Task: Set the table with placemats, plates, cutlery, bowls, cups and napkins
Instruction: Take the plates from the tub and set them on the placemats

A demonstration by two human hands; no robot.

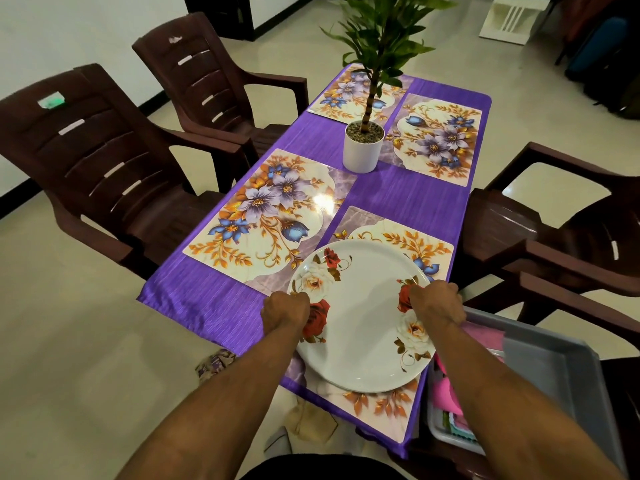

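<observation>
A white plate [363,317] with red and white roses is over the near right floral placemat [398,237]. My left hand [285,311] grips its left rim and my right hand [438,303] grips its right rim. Whether the plate rests on the mat or hovers just above it, I cannot tell. Three more floral placemats lie bare on the purple tablecloth [408,199]: near left [263,216], far right [438,140] and far left [346,93].
A potted plant in a white pot [362,147] stands mid-table. Brown plastic chairs flank the table on the left [104,168], far left [214,81] and right [571,244]. A grey bin [554,372] holding pink items sits at my right.
</observation>
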